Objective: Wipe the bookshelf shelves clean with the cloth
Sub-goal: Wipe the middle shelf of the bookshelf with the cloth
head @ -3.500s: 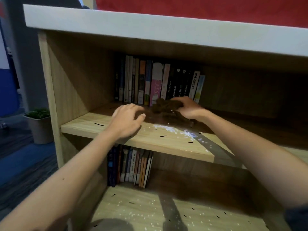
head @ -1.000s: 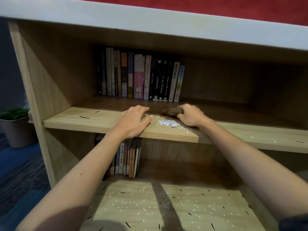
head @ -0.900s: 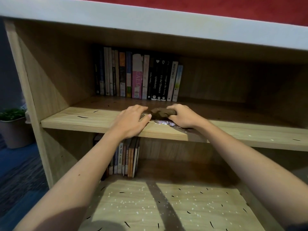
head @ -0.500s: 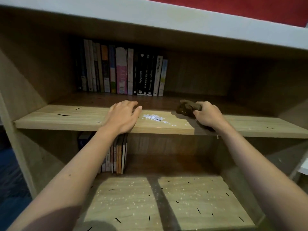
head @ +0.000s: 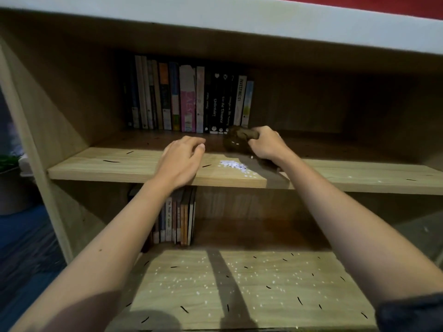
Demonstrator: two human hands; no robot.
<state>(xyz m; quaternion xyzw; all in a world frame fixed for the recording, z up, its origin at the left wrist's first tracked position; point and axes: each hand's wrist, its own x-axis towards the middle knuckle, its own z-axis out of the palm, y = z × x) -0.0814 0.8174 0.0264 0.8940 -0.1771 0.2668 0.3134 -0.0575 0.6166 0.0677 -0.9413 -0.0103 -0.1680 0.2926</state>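
Note:
A wooden bookshelf fills the view, and both my hands rest on its middle shelf point(head: 115, 167). My right hand point(head: 265, 146) is shut on a bunched dark brown cloth point(head: 236, 141), held just above the shelf in front of the row of books. A small pile of white crumbs point(head: 233, 165) lies on the shelf in front of the cloth, between my hands. My left hand point(head: 182, 160) lies palm down on the shelf's front part, fingers slightly curled, holding nothing. The lower shelf point(head: 239, 286) is strewn with white specks and short black bits.
Upright books point(head: 191, 101) stand at the back of the middle shelf, left of centre. More books point(head: 177, 219) stand on the lower shelf under my left hand. A potted plant point(head: 10, 178) sits on the floor to the left, beyond the shelf's side panel point(head: 36, 164).
My right hand has carried the cloth to the left and toward the back of the shelf, close to the books. The crumb pile stays put and my left hand has barely shifted.

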